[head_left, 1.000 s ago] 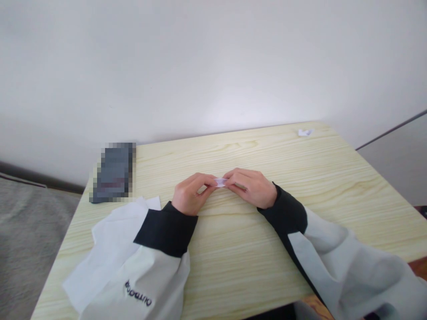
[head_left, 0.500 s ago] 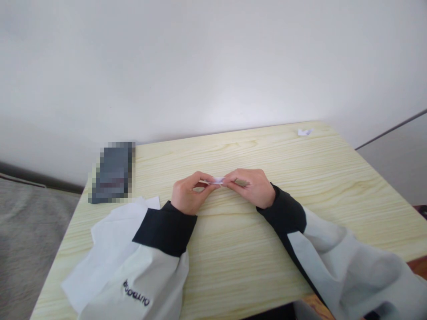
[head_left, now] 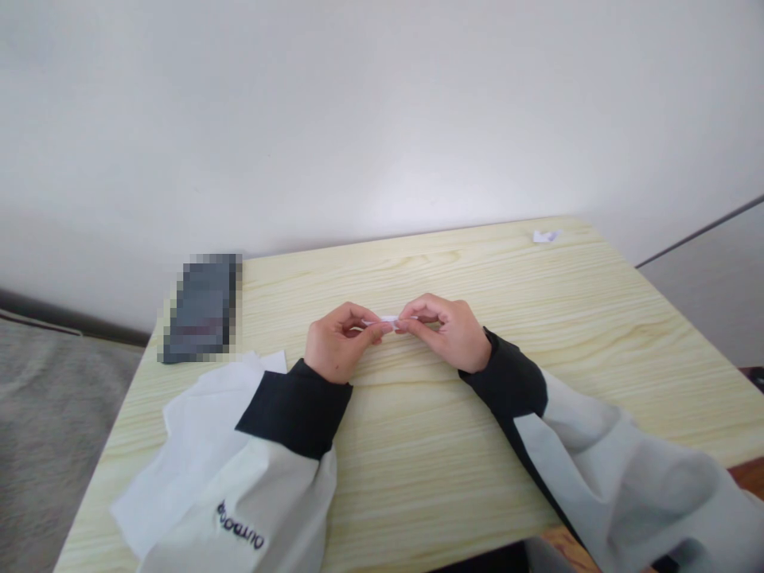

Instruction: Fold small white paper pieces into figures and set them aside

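Note:
A small, thin piece of white paper (head_left: 389,318) is stretched between my two hands above the middle of the table. My left hand (head_left: 341,341) pinches its left end between thumb and fingers. At the other end my right hand (head_left: 446,330) grips it the same way, the fingertips of both hands nearly meeting. Fingers hide much of the paper, so its full shape and folds cannot be made out. White paper sheets (head_left: 203,422) lie partly under my left sleeve.
The light wood-grain table (head_left: 418,461) stands against a white wall (head_left: 382,119). A dark flat object (head_left: 203,306), blurred by pixels, rests at the back left. Near the far right corner lies a small white paper scrap (head_left: 545,236).
Both hands have rolled slightly, with the thumbs now more in front and the knuckles a little higher. The paper between them looks narrower and tilted differently.

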`<act>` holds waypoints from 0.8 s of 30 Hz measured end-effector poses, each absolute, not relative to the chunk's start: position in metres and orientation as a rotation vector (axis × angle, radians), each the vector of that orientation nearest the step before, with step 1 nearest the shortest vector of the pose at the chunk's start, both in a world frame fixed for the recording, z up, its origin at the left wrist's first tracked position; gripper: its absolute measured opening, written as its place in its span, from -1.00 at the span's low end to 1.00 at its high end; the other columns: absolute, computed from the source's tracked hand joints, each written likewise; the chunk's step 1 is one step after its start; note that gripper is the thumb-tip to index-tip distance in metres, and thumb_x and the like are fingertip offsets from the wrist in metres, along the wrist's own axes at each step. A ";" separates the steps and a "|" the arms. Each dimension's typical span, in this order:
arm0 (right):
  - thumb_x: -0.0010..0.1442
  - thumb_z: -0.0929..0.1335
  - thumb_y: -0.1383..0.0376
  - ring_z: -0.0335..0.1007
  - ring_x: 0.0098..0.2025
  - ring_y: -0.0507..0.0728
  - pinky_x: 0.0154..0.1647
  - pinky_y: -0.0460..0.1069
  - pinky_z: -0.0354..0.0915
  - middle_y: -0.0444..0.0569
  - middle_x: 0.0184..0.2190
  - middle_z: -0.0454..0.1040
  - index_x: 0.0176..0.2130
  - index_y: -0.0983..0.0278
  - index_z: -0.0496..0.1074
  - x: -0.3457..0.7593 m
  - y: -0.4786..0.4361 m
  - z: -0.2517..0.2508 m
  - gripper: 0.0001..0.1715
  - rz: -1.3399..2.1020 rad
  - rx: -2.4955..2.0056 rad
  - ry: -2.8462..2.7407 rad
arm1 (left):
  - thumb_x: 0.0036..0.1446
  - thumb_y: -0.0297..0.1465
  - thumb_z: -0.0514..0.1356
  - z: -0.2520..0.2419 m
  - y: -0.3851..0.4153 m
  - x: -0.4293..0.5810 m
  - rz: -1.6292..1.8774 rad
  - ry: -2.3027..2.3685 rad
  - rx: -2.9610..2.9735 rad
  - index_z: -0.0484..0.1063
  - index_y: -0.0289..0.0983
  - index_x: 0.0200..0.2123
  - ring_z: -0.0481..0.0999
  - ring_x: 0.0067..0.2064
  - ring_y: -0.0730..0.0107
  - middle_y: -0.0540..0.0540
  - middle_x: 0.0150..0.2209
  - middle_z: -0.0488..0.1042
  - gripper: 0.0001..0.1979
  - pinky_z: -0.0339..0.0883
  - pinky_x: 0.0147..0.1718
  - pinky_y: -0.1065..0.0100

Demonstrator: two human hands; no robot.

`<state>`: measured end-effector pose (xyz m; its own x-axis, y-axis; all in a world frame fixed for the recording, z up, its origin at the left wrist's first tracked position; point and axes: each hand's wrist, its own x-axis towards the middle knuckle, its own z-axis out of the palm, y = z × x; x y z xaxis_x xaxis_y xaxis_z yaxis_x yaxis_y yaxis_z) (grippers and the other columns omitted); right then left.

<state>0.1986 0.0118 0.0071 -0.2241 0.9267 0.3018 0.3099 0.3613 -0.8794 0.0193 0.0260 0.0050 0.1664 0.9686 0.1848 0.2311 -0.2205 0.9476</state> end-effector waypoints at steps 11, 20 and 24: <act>0.07 0.38 0.15 0.55 -0.38 0.10 -0.39 -0.09 0.40 -0.08 -0.50 0.56 -0.34 0.27 0.29 0.196 0.016 0.004 -0.73 1.333 -1.119 -1.434 | -0.06 -0.20 0.28 0.012 0.026 0.020 0.992 1.169 1.350 0.37 -0.33 -0.37 0.55 -0.53 0.34 -0.04 -0.60 0.52 -0.68 0.47 -0.48 0.38; 0.01 0.41 0.13 0.52 -0.47 0.08 -0.65 -0.18 0.25 -0.11 -0.57 0.52 -0.36 0.29 0.31 0.202 0.020 0.006 -0.68 1.446 -1.111 -1.307 | 0.03 -0.35 0.26 0.011 0.028 0.014 1.167 0.909 2.260 0.50 -0.29 -0.30 0.54 -0.22 0.35 -0.17 -0.16 0.52 -0.84 0.49 -0.31 0.40; 0.09 0.36 0.16 0.50 -0.50 0.05 -0.62 -0.17 0.27 -0.10 -0.56 0.52 -0.34 0.30 0.33 0.203 0.017 0.007 -0.75 1.378 -1.102 -1.445 | 0.07 -0.49 0.22 0.013 0.030 0.013 1.232 0.767 2.442 0.51 -0.29 -0.32 0.56 -0.24 0.39 -0.14 -0.27 0.56 -0.91 0.47 -0.21 0.37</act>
